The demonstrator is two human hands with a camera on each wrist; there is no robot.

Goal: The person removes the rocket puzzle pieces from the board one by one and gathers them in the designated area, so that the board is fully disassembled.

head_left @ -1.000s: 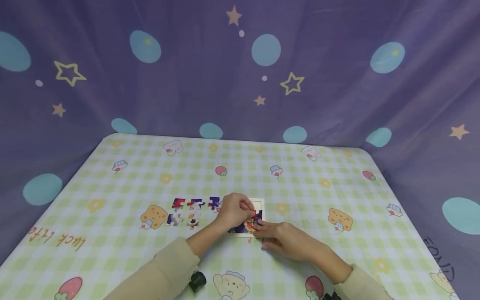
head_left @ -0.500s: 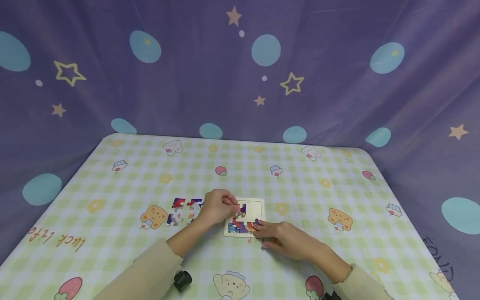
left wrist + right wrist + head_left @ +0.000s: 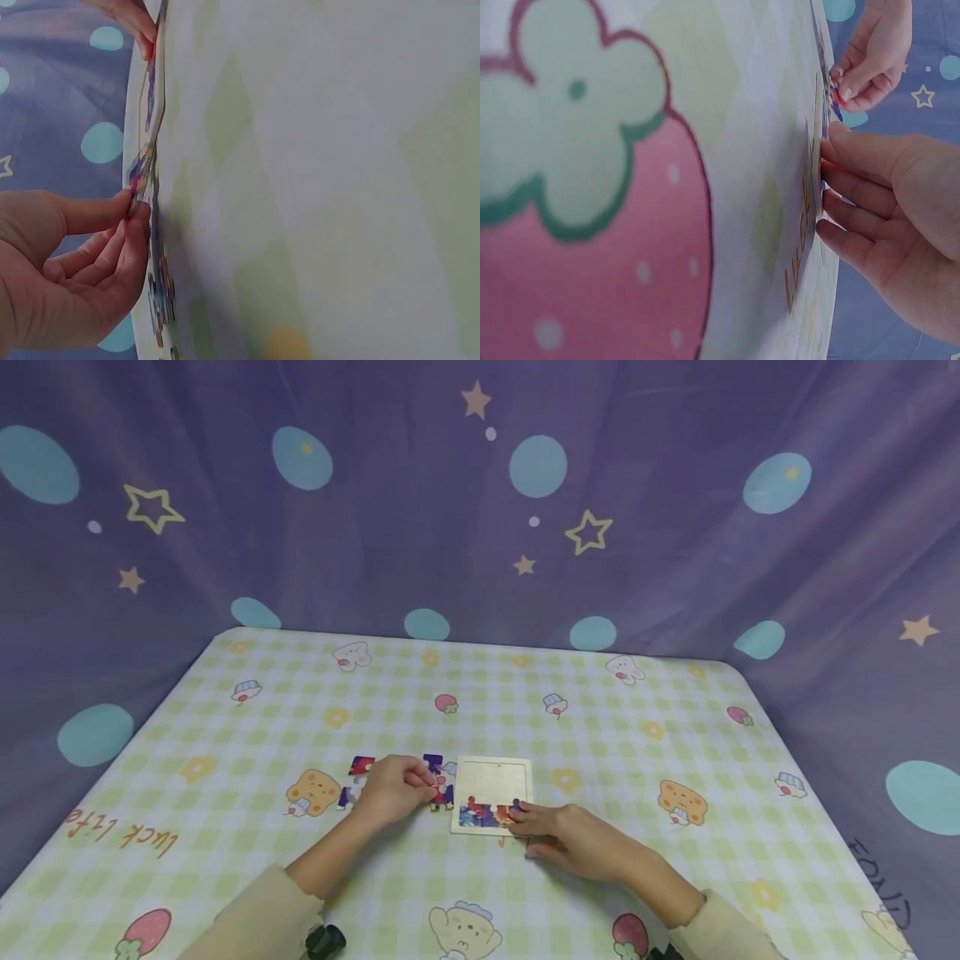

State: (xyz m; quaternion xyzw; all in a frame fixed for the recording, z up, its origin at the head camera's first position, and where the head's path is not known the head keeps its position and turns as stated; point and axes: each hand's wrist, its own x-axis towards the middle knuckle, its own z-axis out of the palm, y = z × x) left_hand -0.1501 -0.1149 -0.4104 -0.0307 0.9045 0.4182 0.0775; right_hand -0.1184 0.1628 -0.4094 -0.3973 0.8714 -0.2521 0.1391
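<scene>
From my end: patterned table [image 3: 570, 914], right hand [image 3: 573, 839] laying relaxed fingers on the near right corner of the puzzle frame [image 3: 495, 781], I'd guess so it won't skid. Left hand [image 3: 392, 791] pinches a colourful piece [image 3: 441, 795] just left of it.

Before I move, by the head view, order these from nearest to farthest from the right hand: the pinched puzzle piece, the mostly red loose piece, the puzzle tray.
1. Puzzle tray: touched by the right hand.
2. Pinched puzzle piece: just left of the tray, in the left hand.
3. Mostly red loose piece: farther left, past the left hand.
</scene>
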